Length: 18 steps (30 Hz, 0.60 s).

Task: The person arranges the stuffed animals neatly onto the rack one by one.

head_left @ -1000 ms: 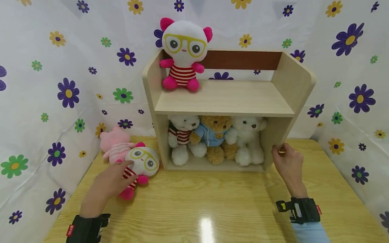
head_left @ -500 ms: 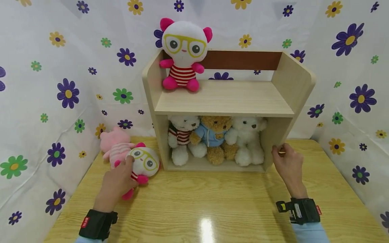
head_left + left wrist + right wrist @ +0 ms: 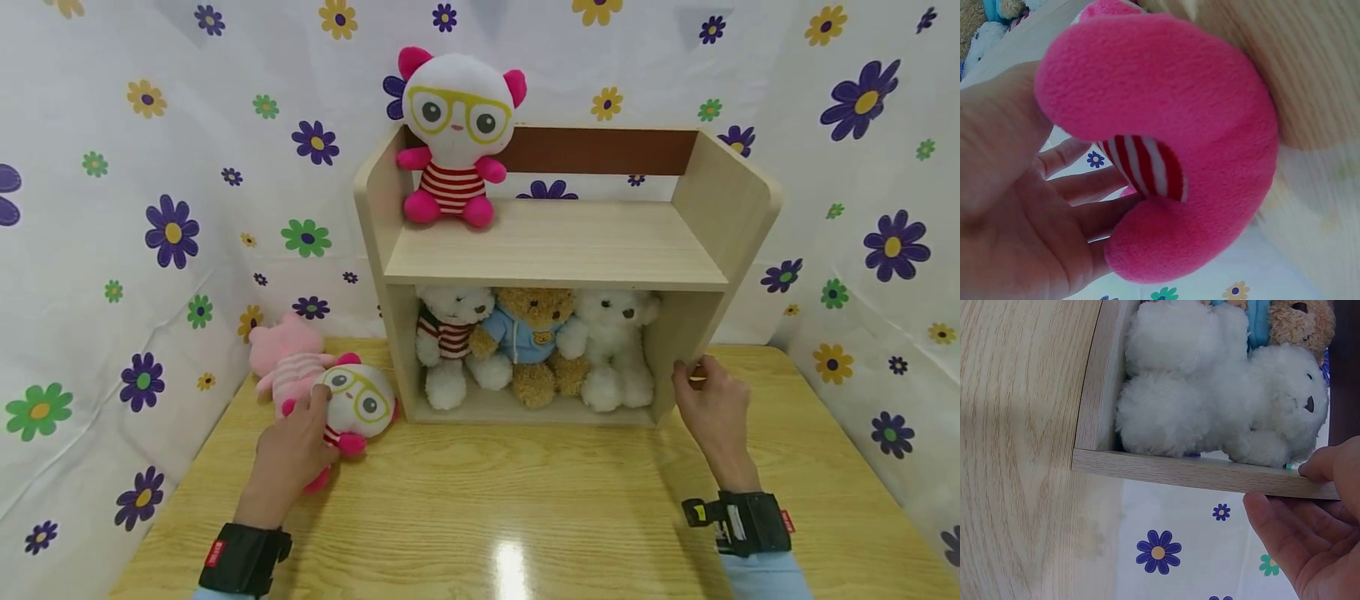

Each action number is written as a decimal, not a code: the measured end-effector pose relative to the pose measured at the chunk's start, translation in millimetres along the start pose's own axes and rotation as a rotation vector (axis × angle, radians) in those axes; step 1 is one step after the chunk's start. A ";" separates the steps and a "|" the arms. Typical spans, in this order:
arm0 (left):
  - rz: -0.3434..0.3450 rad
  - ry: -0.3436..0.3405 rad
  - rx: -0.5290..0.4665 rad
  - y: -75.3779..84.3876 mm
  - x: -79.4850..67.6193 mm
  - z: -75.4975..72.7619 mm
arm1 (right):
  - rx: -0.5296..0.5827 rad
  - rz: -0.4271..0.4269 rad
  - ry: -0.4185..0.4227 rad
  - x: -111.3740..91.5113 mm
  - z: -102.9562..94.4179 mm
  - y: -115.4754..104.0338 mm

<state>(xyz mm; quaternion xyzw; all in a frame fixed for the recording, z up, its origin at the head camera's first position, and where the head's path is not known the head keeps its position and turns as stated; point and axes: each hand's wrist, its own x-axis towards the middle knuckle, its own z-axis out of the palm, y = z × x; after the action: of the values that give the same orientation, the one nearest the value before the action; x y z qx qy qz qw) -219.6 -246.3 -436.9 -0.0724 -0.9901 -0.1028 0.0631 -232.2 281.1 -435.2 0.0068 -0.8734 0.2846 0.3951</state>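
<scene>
At the left of the table, my left hand [image 3: 288,454] grips the striped body of a plush toy with yellow glasses [image 3: 360,402]. The toy lies with its head toward the shelf. In the left wrist view its pink legs [image 3: 1210,94] fill the middle, with thumb and fingers on either side of the body. My right hand [image 3: 712,412] pinches the front edge of the wooden shelf's [image 3: 555,279] right side panel. The right wrist view has the thumb inside that panel and the fingers outside, beside a white teddy bear [image 3: 1210,387].
A pink plush pig [image 3: 288,358] lies behind the gripped toy. A matching glasses plush [image 3: 453,142] sits on the upper shelf at left. Below sit a striped-shirt bear [image 3: 450,337], a brown bear in blue [image 3: 532,333] and the white bear. Flowered cloth surrounds the table [image 3: 450,517].
My left hand has shifted right and closed around the plush toy's body. The right hand has stayed on the shelf panel.
</scene>
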 end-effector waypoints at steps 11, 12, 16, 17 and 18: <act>-0.008 0.011 -0.079 -12.8 -5.2 0.2 | 0.005 -0.028 0.008 -1.3 -0.6 -0.1; -0.010 0.009 -0.090 -13.7 -6.0 -0.3 | 0.008 -0.027 0.007 -1.5 -0.5 0.1; -0.008 0.015 -0.129 -16.8 -8.5 -2.7 | 0.013 -0.026 0.006 -1.5 -0.4 -0.1; -0.009 0.020 -0.137 -17.5 -9.3 -3.0 | 0.013 -0.026 0.007 -1.4 -0.3 -0.1; -0.012 0.021 -0.145 -18.2 -9.8 -3.2 | 0.013 -0.027 0.009 -1.3 -0.3 -0.1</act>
<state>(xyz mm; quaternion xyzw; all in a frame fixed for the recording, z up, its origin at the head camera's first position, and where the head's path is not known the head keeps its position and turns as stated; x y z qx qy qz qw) -212.4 -265.9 -438.7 -0.0695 -0.9797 -0.1753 0.0674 -231.1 280.9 -435.9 0.0199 -0.8696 0.2850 0.4027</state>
